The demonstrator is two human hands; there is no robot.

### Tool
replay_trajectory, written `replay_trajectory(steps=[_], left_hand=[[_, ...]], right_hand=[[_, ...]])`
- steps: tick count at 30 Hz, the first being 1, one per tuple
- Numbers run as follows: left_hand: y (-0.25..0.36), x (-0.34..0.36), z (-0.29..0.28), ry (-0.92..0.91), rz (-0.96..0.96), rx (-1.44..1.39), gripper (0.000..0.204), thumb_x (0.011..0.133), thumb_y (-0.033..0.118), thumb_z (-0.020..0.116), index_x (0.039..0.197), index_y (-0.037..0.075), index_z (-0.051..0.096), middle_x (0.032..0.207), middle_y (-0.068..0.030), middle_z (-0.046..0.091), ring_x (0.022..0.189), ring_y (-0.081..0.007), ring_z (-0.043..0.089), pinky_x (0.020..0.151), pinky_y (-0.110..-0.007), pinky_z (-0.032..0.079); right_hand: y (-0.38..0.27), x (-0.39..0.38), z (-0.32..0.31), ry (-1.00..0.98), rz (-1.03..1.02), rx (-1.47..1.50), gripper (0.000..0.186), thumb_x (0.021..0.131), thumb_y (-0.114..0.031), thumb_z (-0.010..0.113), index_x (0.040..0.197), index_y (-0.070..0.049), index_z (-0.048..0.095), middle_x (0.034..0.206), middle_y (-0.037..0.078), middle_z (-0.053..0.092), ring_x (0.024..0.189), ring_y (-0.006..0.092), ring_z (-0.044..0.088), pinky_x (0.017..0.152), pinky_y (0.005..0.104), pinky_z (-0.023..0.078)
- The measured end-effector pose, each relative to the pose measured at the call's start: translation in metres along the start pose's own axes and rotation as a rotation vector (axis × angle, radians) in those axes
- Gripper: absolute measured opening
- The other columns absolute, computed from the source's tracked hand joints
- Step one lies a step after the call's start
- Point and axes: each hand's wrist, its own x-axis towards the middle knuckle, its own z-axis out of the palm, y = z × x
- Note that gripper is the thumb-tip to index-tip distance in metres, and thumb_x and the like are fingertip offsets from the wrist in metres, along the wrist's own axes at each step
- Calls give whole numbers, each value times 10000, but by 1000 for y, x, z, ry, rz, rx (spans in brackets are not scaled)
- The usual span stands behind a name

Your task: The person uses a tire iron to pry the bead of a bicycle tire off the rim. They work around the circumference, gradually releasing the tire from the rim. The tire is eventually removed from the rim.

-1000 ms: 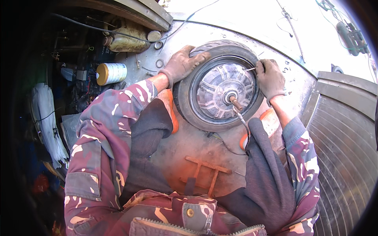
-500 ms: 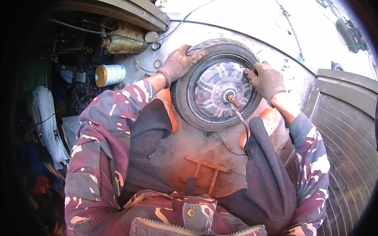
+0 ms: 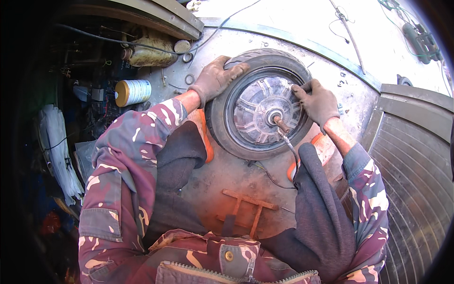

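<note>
A hub-motor wheel with a black tyre [image 3: 218,124] stands tilted between my feet, its grey metal hub cover [image 3: 255,102] facing me. From the hub's centre sticks out a rusty axle [image 3: 282,124], and a cable [image 3: 290,144] runs down from it toward my right knee. My gloved left hand [image 3: 217,79] is closed over the tyre's upper left, fingers across the tread and sidewall. On the opposite side my gloved right hand [image 3: 319,100] bends its fingers at the tyre's inner edge, beside the rim. Its palm side is hidden.
At left lie a white tub with a brown lid [image 3: 132,92], a dirty jug [image 3: 150,49] and metal rings [image 3: 189,78]. A rusty metal frame [image 3: 249,208] rests on the floor near me. A ribbed metal door leaf [image 3: 416,175] stands right; a metal threshold [image 3: 293,43] crosses beyond the wheel.
My right hand and forearm have shifted slightly left and downward along the wheel's edge. The left hand keeps its place on the tyre, and the wheel looks almost unmoved.
</note>
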Motion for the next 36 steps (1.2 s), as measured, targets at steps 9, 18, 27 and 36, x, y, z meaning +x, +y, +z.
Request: replay_trajectory(steps=[9,18,27,36], left_hand=[[3,1,-4,108,268,215,348,1113,389,524,1451,406,607,1335,-300,634,1172,-474,698,1005,-482,587],[13,12,-7,-49,-110,-67,380,1083,571,558,1400,406,689,1334,-263,644,1217,-396,701,1044,-420,567],[-18,24,17,-3,-13,9,401,1127,281,478,1509,272,601,1301,-200,701,1242,-412,650,1084,-472,549],[17,13,-10,-77,5,130,393,1140,324,469,1510,331,601,1351,-278,658,1256,-447,653,1090,-468,541]], right_hand=[[-4,7,-5,-40,-125,-185,594,1058,-638,574,986,-65,714,957,232,773,986,419,758,908,519,569],[-22,6,5,-82,29,-208,572,1111,-582,468,1024,-80,729,1110,202,776,1067,428,741,958,533,560],[-18,2,1,-27,-37,-211,510,1099,-543,529,1004,-72,701,995,216,779,1009,438,754,912,549,572],[-27,8,4,-53,-4,-214,490,1106,-517,507,1052,-83,726,1047,247,780,1051,446,749,941,540,568]])
